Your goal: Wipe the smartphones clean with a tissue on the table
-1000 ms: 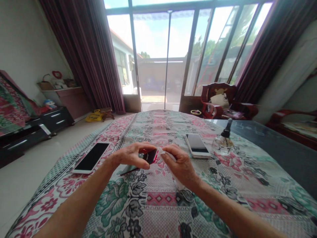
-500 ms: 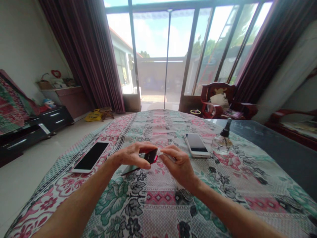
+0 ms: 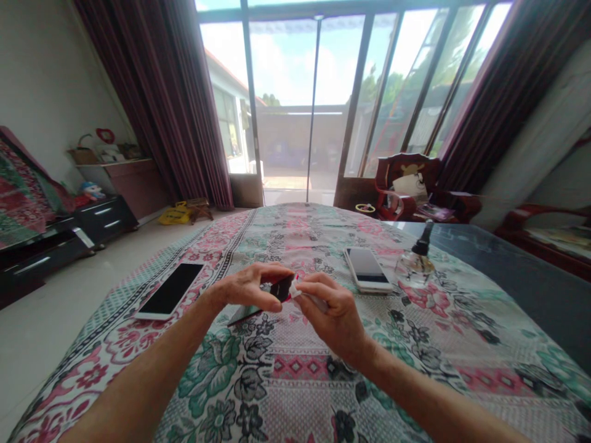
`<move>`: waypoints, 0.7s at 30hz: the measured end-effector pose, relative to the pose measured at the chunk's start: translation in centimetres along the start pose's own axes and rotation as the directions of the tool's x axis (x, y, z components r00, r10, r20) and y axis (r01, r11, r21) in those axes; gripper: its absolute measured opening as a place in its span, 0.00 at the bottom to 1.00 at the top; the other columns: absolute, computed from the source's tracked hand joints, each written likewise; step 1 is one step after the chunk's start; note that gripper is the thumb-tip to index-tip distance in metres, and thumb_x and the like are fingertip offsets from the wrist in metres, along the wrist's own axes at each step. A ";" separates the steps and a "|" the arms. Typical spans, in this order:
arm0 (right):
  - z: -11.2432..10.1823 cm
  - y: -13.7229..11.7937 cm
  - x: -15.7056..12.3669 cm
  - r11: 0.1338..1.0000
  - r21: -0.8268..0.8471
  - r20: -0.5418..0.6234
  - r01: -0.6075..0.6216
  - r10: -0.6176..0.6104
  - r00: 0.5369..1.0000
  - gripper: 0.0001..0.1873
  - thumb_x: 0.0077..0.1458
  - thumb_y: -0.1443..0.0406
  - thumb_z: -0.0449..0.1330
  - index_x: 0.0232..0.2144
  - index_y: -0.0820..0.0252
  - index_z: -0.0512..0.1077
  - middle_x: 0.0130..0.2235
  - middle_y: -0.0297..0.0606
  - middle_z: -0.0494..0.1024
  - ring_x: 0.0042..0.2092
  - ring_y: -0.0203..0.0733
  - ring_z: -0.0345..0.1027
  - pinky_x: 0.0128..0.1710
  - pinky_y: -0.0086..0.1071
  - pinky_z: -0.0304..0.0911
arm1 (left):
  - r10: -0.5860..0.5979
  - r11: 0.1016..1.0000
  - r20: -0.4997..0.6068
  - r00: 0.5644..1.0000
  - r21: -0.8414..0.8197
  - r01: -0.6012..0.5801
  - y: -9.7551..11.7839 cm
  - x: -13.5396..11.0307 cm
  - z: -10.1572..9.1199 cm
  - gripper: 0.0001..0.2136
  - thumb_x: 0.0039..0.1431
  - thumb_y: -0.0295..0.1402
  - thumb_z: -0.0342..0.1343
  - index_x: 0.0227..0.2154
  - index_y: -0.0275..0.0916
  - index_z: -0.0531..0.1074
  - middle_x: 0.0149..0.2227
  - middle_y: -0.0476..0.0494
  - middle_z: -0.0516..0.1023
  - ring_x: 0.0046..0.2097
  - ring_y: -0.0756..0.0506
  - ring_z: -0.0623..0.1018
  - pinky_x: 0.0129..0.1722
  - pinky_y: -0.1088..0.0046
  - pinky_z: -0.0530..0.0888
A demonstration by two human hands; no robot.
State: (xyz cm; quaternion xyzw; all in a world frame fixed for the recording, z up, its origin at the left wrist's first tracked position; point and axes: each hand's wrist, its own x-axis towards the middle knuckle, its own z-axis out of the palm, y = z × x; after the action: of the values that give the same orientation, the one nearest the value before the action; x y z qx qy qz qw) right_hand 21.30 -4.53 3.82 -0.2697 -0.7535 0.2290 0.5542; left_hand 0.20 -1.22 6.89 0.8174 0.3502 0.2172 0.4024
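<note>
My left hand (image 3: pixel 253 288) is closed around a small dark object with a red edge (image 3: pixel 281 289), thumb below and fingers above. Its exact kind is hard to make out. My right hand (image 3: pixel 332 307) pinches a crumpled white tissue (image 3: pixel 294 288) against the right end of that object. Below my left hand, a thin dark flat piece (image 3: pixel 244 315) shows at a slant; whether it belongs to the held object I cannot tell. A white phone with a black screen (image 3: pixel 170 290) lies to the left. Another white phone (image 3: pixel 368 269) lies to the right, apparently on something pale.
A flowered tablecloth (image 3: pixel 295 406) covers the table. Right of the phone stands a clear glass bottle with a black top (image 3: pixel 418 261). A dark tabletop (image 3: pixel 489 264) adjoins on the right. Beyond are a wooden chair (image 3: pixel 406 178) and glass doors (image 3: pixel 305 123).
The tissue has shifted slightly along the end of the dark object, and the object has turned a little. My right hand has moved slightly lower; the left hand holds nearly still.
</note>
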 end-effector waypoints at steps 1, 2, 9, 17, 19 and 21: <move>-0.1 0.3 0.1 1.000 -0.007 -0.006 -0.012 0.012 1.000 0.07 0.53 0.67 0.60 0.34 0.53 0.77 0.34 0.35 0.77 0.36 0.36 0.70 0.35 0.33 0.68 | 0.009 1.000 0.008 1.000 0.001 -0.009 0.1 0.0 0.0 0.28 0.42 0.39 0.65 0.49 0.41 0.71 0.45 0.47 0.72 0.46 0.44 0.71 0.49 0.66 0.69; -0.2 0.7 0.2 0.999 -0.018 -0.016 -0.028 0.028 0.999 0.06 0.54 0.67 0.60 0.34 0.54 0.77 0.34 0.35 0.77 0.36 0.37 0.71 0.35 0.33 0.68 | 0.021 1.000 0.022 1.000 0.004 -0.021 0.2 0.1 0.1 0.27 0.42 0.40 0.65 0.49 0.40 0.72 0.44 0.47 0.72 0.45 0.44 0.71 0.48 0.67 0.69; -0.4 1.9 0.2 0.997 -0.054 -0.043 -0.063 0.060 0.997 0.06 0.54 0.66 0.60 0.33 0.55 0.77 0.33 0.36 0.77 0.36 0.37 0.71 0.36 0.34 0.67 | 0.055 0.998 0.075 0.996 0.036 -0.058 0.6 0.4 0.1 0.24 0.43 0.40 0.64 0.45 0.40 0.73 0.40 0.48 0.71 0.41 0.46 0.70 0.43 0.71 0.69; 0.1 0.3 -0.3 1.000 -0.010 -0.008 0.022 -0.022 1.000 0.07 0.53 0.67 0.59 0.34 0.53 0.77 0.33 0.35 0.76 0.35 0.36 0.70 0.35 0.33 0.67 | 0.041 0.997 0.039 0.998 0.066 -0.043 0.7 0.1 -0.1 0.24 0.43 0.41 0.64 0.46 0.40 0.73 0.39 0.48 0.71 0.41 0.46 0.71 0.44 0.70 0.69; -0.1 1.0 -0.1 1.000 -0.025 -0.022 0.000 0.000 1.000 0.06 0.54 0.67 0.59 0.34 0.54 0.77 0.33 0.35 0.77 0.35 0.37 0.70 0.34 0.33 0.67 | 0.058 0.996 0.067 0.996 0.063 -0.062 0.8 0.2 0.0 0.22 0.44 0.41 0.63 0.44 0.40 0.74 0.38 0.48 0.70 0.40 0.46 0.70 0.42 0.71 0.69; -0.3 1.8 0.1 0.999 -0.042 -0.034 -0.031 0.029 0.999 0.06 0.54 0.66 0.60 0.33 0.55 0.77 0.33 0.36 0.77 0.35 0.37 0.71 0.35 0.34 0.67 | 0.068 0.995 0.095 0.993 0.067 -0.074 1.0 0.3 0.0 0.21 0.45 0.40 0.63 0.43 0.40 0.75 0.37 0.48 0.70 0.38 0.47 0.70 0.40 0.72 0.69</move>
State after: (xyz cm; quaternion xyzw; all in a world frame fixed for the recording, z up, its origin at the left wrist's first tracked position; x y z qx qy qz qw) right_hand 21.86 -3.10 2.81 -0.2964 -0.7448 0.2167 0.5572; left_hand 0.83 -1.42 7.75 0.8522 0.3093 0.1808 0.3812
